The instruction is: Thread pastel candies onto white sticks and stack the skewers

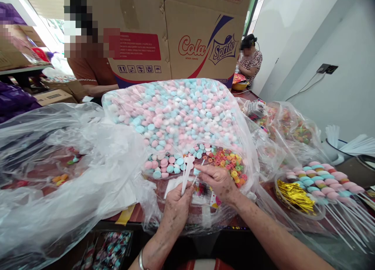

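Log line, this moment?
left hand: holding white sticks; right hand: near sticks, contact unclear; ahead: pastel candies, ring candies; far right: candy skewers

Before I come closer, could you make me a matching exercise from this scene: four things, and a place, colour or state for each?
Things:
1. Left hand
2. Gold strips
3. Ring-shaped candies
4. Large cardboard box

Places, colours, states:
A. mixed orange, yellow, red and green
B. behind the heap of round pink, blue and white candies
C. holding white sticks
D. in a clear round dish

Right pairs: 1-C, 2-D, 3-A, 4-B.
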`<state>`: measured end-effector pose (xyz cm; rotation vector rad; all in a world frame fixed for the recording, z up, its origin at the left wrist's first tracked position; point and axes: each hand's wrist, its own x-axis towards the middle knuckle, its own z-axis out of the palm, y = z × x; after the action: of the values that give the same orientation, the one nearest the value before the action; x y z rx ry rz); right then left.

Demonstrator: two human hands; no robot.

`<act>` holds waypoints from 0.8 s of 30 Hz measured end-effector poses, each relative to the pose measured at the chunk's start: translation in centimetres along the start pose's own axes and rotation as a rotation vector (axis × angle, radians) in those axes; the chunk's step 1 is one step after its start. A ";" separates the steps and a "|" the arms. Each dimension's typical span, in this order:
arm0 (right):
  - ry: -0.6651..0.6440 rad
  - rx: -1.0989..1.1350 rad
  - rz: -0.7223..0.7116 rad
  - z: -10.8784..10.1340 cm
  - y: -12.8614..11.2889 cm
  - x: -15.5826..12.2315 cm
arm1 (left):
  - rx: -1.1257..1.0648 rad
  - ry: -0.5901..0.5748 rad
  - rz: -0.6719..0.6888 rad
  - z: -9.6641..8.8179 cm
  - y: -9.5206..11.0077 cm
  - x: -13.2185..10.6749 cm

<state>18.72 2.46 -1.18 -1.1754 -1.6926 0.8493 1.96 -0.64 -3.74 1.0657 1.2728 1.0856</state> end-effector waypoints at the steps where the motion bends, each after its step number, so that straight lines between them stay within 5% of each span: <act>1: -0.046 -0.005 -0.002 0.1 -0.3 -0.2 | -0.011 0.010 -0.006 0.0 0.0 0.1; 4: -0.107 -0.040 0.039 -0.7 -1.2 0.6 | -0.058 0.043 -0.023 -0.1 0.0 0.3; 6: -0.032 -0.122 0.083 -1.9 -1.3 2.4 | -0.083 0.060 -0.030 0.0 0.0 0.5; 8: 0.031 -0.333 0.062 -2.8 -1.1 4.7 | -0.102 0.075 -0.029 0.1 -0.2 0.7; 12: -0.108 -0.889 0.064 -2.6 -0.1 8.6 | -0.127 0.108 -0.035 0.2 -0.6 1.0; 15: -0.176 -1.053 0.059 -1.9 0.7 9.7 | -0.148 0.102 -0.047 0.1 -0.7 1.1; 20: -0.144 -0.862 0.021 -3.3 1.3 9.3 | -0.188 0.090 -0.067 0.1 -0.5 0.9; 24: -0.295 -0.591 0.042 -4.1 1.4 8.9 | -0.202 0.083 -0.070 0.1 -0.4 0.8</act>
<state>21.56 11.52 1.64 -1.5310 -2.2629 0.5772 2.09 0.03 -4.24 0.8263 1.2280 1.1881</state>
